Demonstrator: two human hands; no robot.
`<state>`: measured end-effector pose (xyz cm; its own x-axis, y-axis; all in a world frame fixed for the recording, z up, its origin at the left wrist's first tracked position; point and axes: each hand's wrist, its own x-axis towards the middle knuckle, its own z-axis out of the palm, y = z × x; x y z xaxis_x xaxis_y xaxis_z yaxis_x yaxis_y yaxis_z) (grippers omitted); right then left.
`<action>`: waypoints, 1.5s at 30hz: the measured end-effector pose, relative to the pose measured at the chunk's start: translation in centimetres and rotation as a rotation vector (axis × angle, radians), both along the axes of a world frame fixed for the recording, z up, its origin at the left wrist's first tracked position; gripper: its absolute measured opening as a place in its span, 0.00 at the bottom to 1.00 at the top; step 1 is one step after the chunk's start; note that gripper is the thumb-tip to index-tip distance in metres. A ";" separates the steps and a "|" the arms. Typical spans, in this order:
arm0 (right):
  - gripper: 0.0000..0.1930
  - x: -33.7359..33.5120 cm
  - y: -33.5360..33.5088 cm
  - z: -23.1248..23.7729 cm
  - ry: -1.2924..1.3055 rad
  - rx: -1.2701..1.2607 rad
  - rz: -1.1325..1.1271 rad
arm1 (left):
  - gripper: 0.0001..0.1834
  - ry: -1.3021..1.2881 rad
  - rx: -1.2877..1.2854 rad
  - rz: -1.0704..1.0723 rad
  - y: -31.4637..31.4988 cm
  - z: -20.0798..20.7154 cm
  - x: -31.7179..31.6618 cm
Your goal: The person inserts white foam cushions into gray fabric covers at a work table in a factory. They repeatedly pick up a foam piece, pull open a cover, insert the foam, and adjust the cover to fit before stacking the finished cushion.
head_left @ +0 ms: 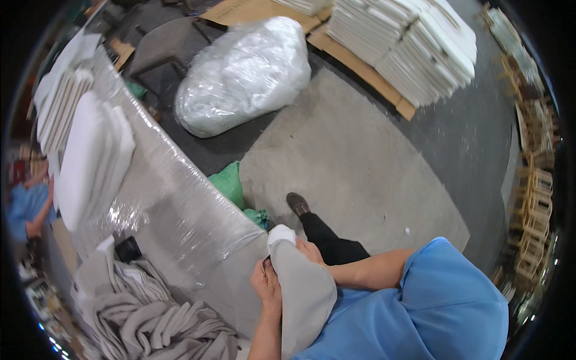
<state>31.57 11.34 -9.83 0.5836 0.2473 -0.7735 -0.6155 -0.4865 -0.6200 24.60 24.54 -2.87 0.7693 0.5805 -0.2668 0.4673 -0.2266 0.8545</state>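
Observation:
A grey fabric cover lies over my front, with a white padded piece showing at its far end. My left hand is closed on the cover's left edge, and a thin dark line shows by its fingertips. On the other side, my right hand grips the cover close to the white padding; its fingers are partly hidden behind the cloth. A heap of grey fabric covers lies on the table to my left, with a small black object beside it.
The table is wrapped in clear film. White cushion pads stand on its far left, with a co-worker beyond. Green sacks sit by its edge. Ahead are a film-wrapped bundle, a chair and stacked white pads; wooden frames line the right.

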 end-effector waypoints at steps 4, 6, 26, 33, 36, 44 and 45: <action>0.26 0.4 0.2 3.2 -0.059 0.064 -0.111 | 0.19 0.014 -0.079 0.028 0.5 -0.8 -0.5; 0.23 0.5 0.0 3.6 -0.076 0.086 -0.136 | 0.19 0.010 -0.116 0.030 0.5 -0.6 -0.4; 0.10 0.2 -1.2 1.7 -0.206 0.102 0.042 | 0.10 0.131 0.308 -0.097 0.0 0.2 1.5; 0.13 10.7 -1.9 4.1 -0.337 0.270 0.278 | 0.10 -0.001 0.489 -0.144 -0.1 1.7 0.9; 0.14 15.1 -0.3 7.4 -0.244 0.353 0.680 | 0.10 -0.050 0.509 -0.161 -0.6 2.1 1.0; 0.09 18.9 1.3 12.3 0.199 0.360 1.109 | 0.10 -0.056 0.536 -0.183 -2.3 4.0 0.9; 0.09 18.9 1.0 12.3 0.227 0.356 1.112 | 0.10 -0.067 0.521 -0.186 -2.5 4.2 0.9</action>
<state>50.51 12.36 2.45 -0.2286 0.7535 -0.6164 -0.0775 -0.6453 -0.7600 25.46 22.01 1.29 0.8767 0.4755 0.0721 0.3279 -0.7007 0.6337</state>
